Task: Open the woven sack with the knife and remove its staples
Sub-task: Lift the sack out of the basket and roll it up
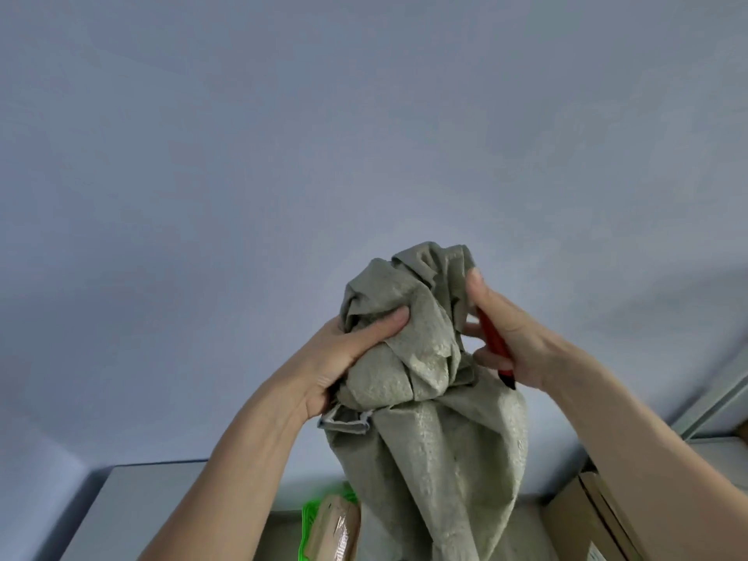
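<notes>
I have the woven sack [429, 374] held up in front of me, above the table [133, 508], its bunched top crumpled into a wad and the body hanging down limp. It reads as light, soft and floppy, with a slick woven weave that I expect will slide under a loose grip. My left hand [348, 358] has its fingers curled into the wad, thumb pressed into the folds. My right hand [514, 342] grips the red knife [496, 346] with fingers wrapped round the handle, thumb touching the cloth. I would hold just below the gathered neck, keeping it taut. I cannot make out any staples. Below sit a green basket [311, 516] and a cardboard box [587, 516].
</notes>
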